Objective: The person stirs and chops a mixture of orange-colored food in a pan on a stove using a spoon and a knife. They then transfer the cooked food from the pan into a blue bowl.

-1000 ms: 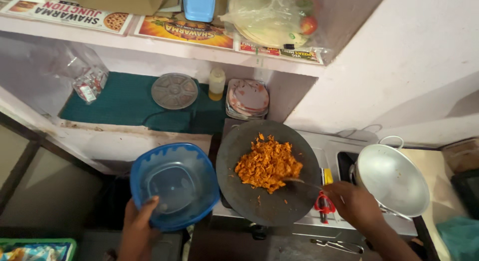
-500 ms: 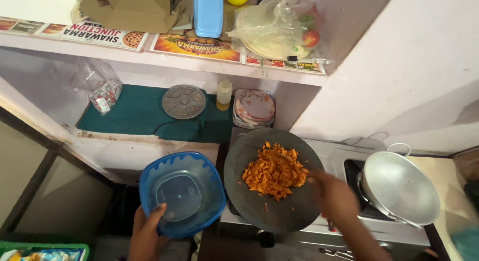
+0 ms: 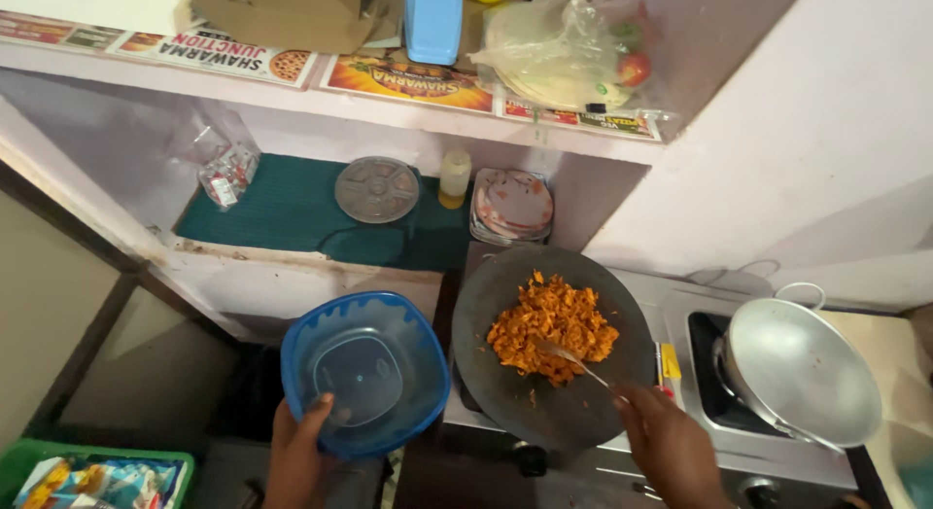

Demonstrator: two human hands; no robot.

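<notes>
**Blue plastic bowl held beside a pan of orange food**

Blue and see-through, the plastic bowl (image 3: pixel 364 373) is empty and sits in the person's left hand (image 3: pixel 301 451), just to the left of the pan. The thumb hooks over the near rim and the fingers appear to close underneath, out of sight. The bowl looks light and slightly flexible, with smooth walls that could slip, so the rim is probably the surest place to grip it, as the hand does here.

The pan (image 3: pixel 554 349) is dark, round, flat and likely heavy, resting on a stove (image 3: pixel 680 329). A heap of orange shredded food (image 3: pixel 552 326) lies at its middle; it looks loose and crumbly, something to scoop rather than pinch. A thin metal spoon (image 3: pixel 571 358) has its tip in the near edge of the heap. The right hand (image 3: pixel 671 446), at the near right of the pan, is closed around the spoon's handle.

To the right of the pan a shiny metal wok (image 3: pixel 799 373) sits tilted on the second burner. Behind the pan, on a green mat (image 3: pixel 282 212), are a stack of plates (image 3: pixel 512 205), a small yellow bottle (image 3: pixel 454 176) and a grey round lid (image 3: pixel 376 189). A shelf above carries printed cards and a clear bag of flatbreads (image 3: pixel 559 47).
</notes>
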